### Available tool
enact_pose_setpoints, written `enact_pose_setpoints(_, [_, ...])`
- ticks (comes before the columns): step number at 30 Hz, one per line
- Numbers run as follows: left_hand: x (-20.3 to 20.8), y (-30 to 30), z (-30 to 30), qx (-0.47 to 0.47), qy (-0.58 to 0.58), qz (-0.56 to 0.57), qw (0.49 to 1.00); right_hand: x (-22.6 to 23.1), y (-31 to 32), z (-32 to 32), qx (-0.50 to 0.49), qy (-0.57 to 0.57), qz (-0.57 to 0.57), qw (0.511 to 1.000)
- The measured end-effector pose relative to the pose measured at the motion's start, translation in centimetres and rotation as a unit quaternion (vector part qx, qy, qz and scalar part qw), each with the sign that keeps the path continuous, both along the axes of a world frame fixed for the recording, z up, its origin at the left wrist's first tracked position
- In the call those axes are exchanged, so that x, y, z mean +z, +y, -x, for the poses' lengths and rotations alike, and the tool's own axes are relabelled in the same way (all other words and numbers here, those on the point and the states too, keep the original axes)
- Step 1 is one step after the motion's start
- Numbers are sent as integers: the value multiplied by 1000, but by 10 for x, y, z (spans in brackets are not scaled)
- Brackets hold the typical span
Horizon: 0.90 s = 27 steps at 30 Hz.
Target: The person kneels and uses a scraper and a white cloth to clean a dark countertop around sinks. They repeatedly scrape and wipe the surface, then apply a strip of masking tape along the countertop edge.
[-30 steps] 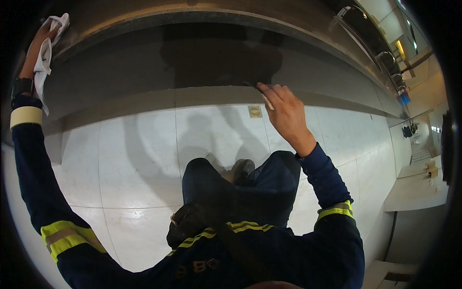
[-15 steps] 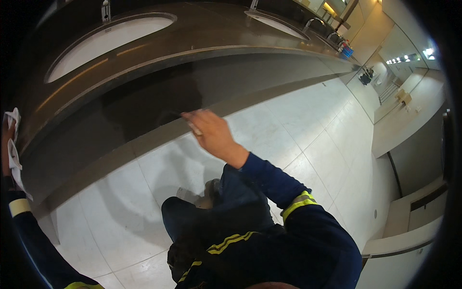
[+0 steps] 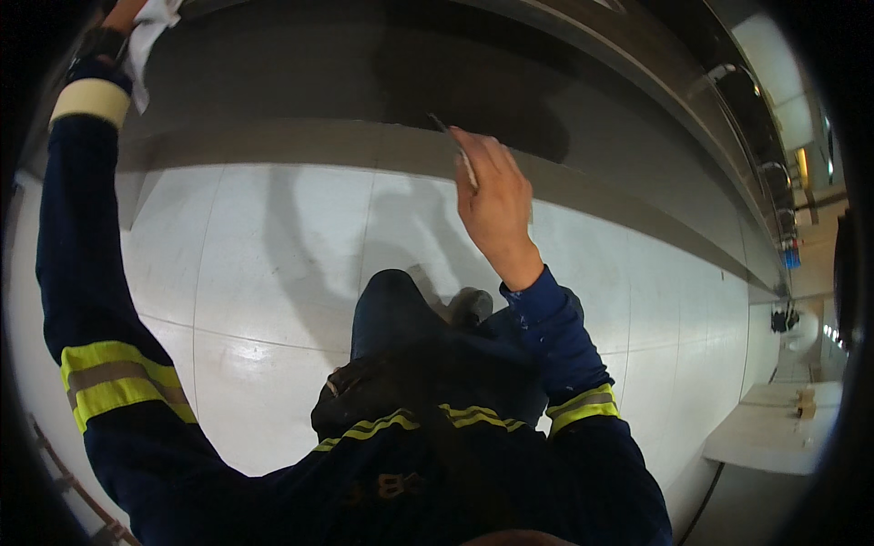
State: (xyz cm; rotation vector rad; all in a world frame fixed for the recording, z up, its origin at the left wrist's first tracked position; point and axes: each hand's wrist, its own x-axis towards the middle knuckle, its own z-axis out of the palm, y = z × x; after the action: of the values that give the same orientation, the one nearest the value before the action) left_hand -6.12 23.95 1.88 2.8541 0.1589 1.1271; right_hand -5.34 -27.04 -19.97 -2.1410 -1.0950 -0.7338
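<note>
At the upper left, my left hand [image 3: 121, 16] is partly cut off by the picture's edge. It is closed on a white cloth [image 3: 151, 35], which hangs beside the dark front panel [image 3: 273, 68] of the counter. My right hand [image 3: 496, 198] is closed around a slim tool [image 3: 441, 124] with a dark, narrow tip. The tip points up and left, in front of the panel's lower part; whether it touches cannot be told. Most of the tool is hidden in my fingers, so its kind is unclear.
The counter's edge [image 3: 669, 105] curves along the upper right, with taps [image 3: 722, 71] beyond it. Pale floor tiles [image 3: 264, 273] lie below the panel. My bent knee [image 3: 391, 296] is in the middle. A blue container [image 3: 791, 255] and a pale wall ledge [image 3: 774, 428] are at the right.
The view has turned, so most of the sinks are out of sight and more of my left arm shows. Both hands appear higher in the picture, still holding the cloth and the slim tool.
</note>
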Motion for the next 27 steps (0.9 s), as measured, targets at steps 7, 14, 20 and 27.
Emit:
enact_pose_setpoints(7, [1,-23,-1,13,18,90,996,-16,-13,-2,-42,3,-12,999])
enact_pose_setpoints(14, [-5,-26,12,41,1,-13,999,-14,6,3,-51,-25,19,998])
enact_pose_setpoints(20, [-5,-12,-3,6,-4,-18,1000,1,50,16,-15,-6,57,998])
enact_pose_setpoints(27, [-6,10,-5,-9,-21,-45,999,-2,44,27,-41,28,-2,999])
